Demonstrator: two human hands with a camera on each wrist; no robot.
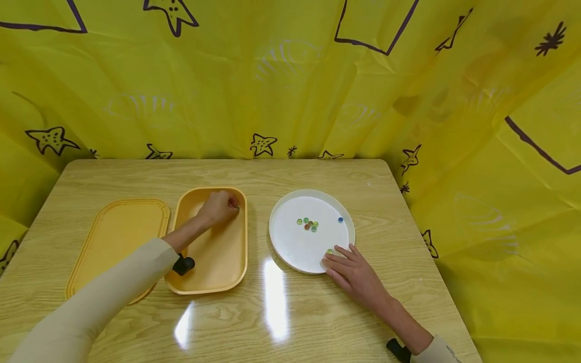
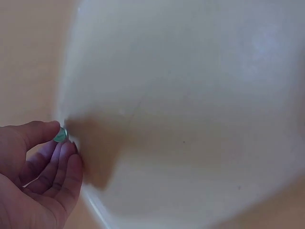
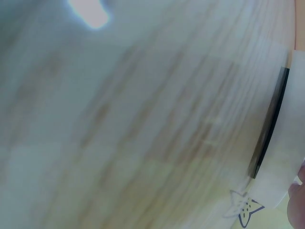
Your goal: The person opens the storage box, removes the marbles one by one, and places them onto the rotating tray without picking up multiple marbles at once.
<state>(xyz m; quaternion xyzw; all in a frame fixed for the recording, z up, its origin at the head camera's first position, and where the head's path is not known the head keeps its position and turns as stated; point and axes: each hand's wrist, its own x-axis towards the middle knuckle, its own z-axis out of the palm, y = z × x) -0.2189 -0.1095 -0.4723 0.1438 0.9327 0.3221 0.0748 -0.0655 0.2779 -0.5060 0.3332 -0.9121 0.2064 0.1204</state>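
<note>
My left hand (image 1: 220, 205) reaches into the deep orange tub (image 1: 245, 257), near its far right corner. Between thumb and fingertips it pinches a small green glass marble (image 2: 60, 135), seen clearly in the left wrist view. My right hand (image 1: 356, 275) lies across the near right rim of a round white tray (image 1: 288, 237), its fingers extended and spread. A yellow-green marble (image 1: 329, 251) is just beyond those fingers. In the right wrist view only a bit of the right fingers (image 3: 296, 200) shows at the edge.
Several green and brown marbles (image 1: 310, 224) cluster in the white tray's middle, with a blue marble (image 1: 340, 220) near its right side. Left of the tub lies a flat orange lid (image 1: 127, 232). A yellow patterned curtain (image 1: 290, 101) hangs behind the wooden table (image 1: 227, 322).
</note>
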